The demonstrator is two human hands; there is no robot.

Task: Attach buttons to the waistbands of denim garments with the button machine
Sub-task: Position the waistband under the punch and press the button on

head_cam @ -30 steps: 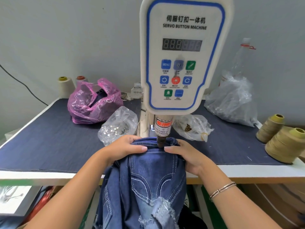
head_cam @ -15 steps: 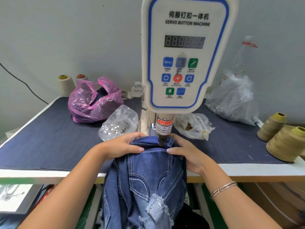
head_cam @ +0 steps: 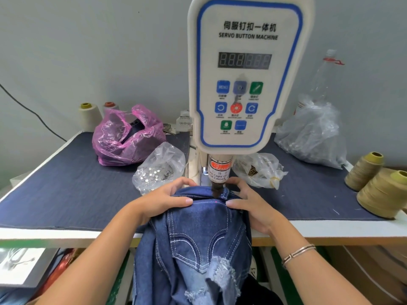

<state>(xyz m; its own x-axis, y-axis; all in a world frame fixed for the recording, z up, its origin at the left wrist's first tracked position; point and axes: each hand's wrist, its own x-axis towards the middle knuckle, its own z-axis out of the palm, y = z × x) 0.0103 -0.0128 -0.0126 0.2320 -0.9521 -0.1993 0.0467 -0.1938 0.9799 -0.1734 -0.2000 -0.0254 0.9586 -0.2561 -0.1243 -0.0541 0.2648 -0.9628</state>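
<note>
I saw both hands, left [head_cam: 164,200] and right [head_cam: 253,204], gripping the blue, white-stitched, frayed jeans [head_cam: 198,245] under the punch [head_cam: 218,188]; at 10 o'clock, a clear bag [head_cam: 163,159] held silver buttons [head_cam: 154,175].

You get bright, even, soft light with faint shadows; the wide lens bows the counter [head_cam: 66,233] edge, and corners blur slightly.

punch tip [head_cam: 217,191] hidden in waistband [head_cam: 204,195], jeans [head_cam: 198,256] cropped below

Single head view, facing forward-down, close over button machine [head_cam: 246,73]; edges distorted.
</note>
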